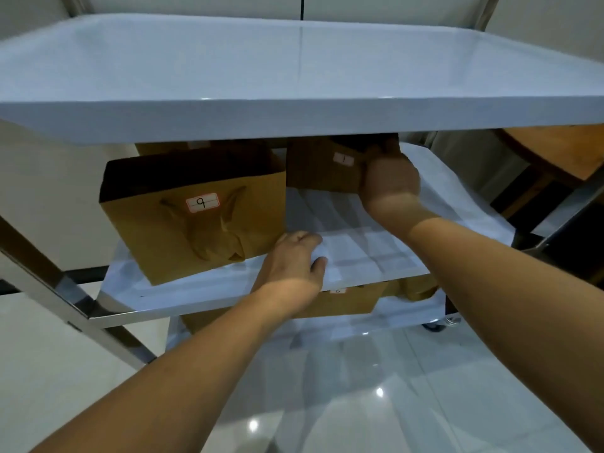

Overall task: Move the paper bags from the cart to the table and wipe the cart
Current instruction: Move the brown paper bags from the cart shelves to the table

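Note:
A steel cart with a bare top shelf [294,76] fills the view. On its middle shelf [359,250] stands a brown paper bag labelled 9 [196,220] at the left. A second brown paper bag [322,168] with a small white label stands further back, and my right hand [389,181] is shut on its right edge. My left hand [294,259] rests with curled fingers on the middle shelf, just right of bag 9, holding nothing. Another brown bag [346,302] shows on the bottom shelf, mostly hidden.
A wooden table [562,152] stands behind the cart at the right. The cart's slanted steel legs [65,289] run down at the left. A glossy tiled floor [359,403] lies below, and a caster [438,325] shows at the lower right.

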The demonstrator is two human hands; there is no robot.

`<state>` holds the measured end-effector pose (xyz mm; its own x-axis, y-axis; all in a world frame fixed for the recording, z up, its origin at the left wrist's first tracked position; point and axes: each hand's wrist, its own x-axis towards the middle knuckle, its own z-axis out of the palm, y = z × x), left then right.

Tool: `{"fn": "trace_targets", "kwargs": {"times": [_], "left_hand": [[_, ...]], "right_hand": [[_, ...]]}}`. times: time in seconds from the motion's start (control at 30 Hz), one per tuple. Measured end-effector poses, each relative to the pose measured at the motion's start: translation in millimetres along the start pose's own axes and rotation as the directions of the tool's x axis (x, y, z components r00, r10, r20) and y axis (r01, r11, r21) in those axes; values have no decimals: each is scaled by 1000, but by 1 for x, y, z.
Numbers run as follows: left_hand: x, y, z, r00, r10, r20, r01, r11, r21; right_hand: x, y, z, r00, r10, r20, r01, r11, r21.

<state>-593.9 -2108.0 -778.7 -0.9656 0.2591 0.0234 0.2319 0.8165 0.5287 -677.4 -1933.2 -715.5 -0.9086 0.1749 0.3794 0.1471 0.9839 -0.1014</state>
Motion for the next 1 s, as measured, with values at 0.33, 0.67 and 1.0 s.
{"fn": "trace_targets", "kwargs": {"times": [0.33, 0.67, 1.0], "left_hand": [[27, 51, -17, 837, -490, 245, 307, 48, -951], [6, 74, -31, 604, -733, 313, 443, -18, -896], [-41, 94, -65, 511, -748, 424, 525, -119, -843]], "right_hand": [[-103, 49, -20, 988, -32, -153, 59, 983, 175], [-154, 53, -69, 986, -152, -75, 162, 974, 156], [-95, 11, -114, 636, -176, 752, 151, 983, 102]]}}
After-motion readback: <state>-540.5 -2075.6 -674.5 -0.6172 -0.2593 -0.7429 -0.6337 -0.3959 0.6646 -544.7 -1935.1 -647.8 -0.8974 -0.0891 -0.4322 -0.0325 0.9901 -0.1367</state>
